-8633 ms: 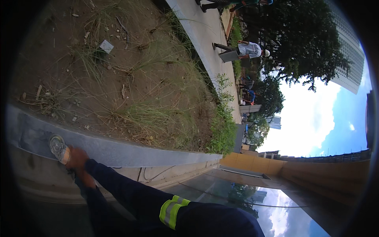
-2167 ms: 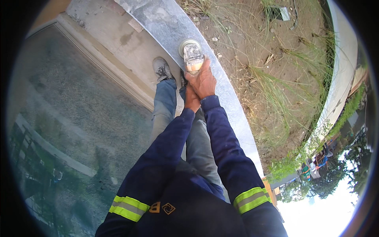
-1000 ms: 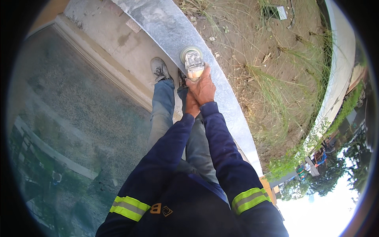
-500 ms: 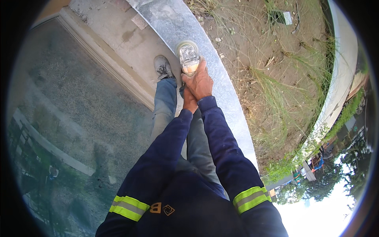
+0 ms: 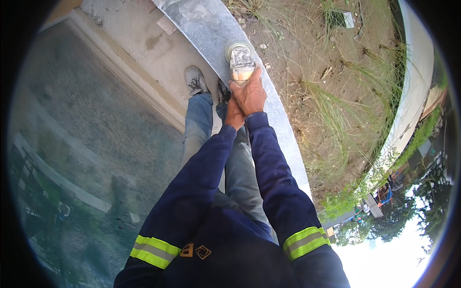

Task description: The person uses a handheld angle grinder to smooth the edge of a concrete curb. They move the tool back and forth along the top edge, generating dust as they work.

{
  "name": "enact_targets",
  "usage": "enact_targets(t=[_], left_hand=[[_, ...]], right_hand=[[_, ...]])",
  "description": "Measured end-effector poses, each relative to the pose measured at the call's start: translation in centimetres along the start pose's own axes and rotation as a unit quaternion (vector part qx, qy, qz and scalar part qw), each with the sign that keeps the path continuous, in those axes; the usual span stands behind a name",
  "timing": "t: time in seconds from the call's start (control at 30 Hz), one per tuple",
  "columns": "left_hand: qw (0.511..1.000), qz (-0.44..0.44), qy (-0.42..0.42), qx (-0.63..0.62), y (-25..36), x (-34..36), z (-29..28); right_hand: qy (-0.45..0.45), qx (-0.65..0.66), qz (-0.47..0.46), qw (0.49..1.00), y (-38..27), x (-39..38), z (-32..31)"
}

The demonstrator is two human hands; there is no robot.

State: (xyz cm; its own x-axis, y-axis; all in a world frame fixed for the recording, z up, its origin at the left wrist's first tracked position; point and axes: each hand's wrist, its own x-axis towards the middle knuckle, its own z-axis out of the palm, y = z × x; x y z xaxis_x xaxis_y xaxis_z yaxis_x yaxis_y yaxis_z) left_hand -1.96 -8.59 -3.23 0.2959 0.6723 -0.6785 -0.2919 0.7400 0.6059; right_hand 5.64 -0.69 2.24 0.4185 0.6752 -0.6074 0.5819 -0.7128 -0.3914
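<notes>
A dusty angle grinder with an orange band on its body lies with its round head over a pale grey curved ledge. My right hand is closed round the grinder's body, fingers wrapped over it. Lower down, my left hand grips the rear part of the same tool; its fingers are mostly hidden beneath the right hand. The disc's rim shows around the head, close to the ledge's soil-side edge.
Dry soil with grass tufts borders the ledge on the right, with a pale curved wall beyond. My shoe stands on the concrete strip. A large dark glass pane with reflections lies left.
Both hands have shifted the grinder right and slightly away from me, across the ledge toward the soil side. My feet stay in about the same place.
</notes>
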Motion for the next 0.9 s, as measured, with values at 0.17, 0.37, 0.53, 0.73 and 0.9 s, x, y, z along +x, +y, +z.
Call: enact_targets(t=[0.17, 0.37, 0.53, 0.73, 0.9], left_hand=[[0.996, 0.044, -0.017, 0.070, -1.6, -0.2, -0.2], [0.995, 0.045, -0.013, 0.092, 0.8, 0.9, -0.8], [0.996, 0.053, -0.005, 0.066, 0.9, -1.3, 0.0], [0.991, 0.060, -0.024, 0.118, -0.8, 0.7, -0.2], [0.994, 0.031, 0.013, 0.100, 1.5, 0.5, -0.4]], right_hand=[[0.020, 0.003, 0.044, 0.999, 0.3, -0.6, -0.5], [0.027, -0.017, -0.017, 0.999, -1.2, 1.5, 0.0], [0.005, -0.002, 0.007, 1.000, -0.4, -0.4, 0.0], [0.047, 0.005, 0.015, 0.999, -0.3, 0.4, -0.7], [0.001, -0.025, -0.006, 1.000, -2.2, 1.6, -0.5]])
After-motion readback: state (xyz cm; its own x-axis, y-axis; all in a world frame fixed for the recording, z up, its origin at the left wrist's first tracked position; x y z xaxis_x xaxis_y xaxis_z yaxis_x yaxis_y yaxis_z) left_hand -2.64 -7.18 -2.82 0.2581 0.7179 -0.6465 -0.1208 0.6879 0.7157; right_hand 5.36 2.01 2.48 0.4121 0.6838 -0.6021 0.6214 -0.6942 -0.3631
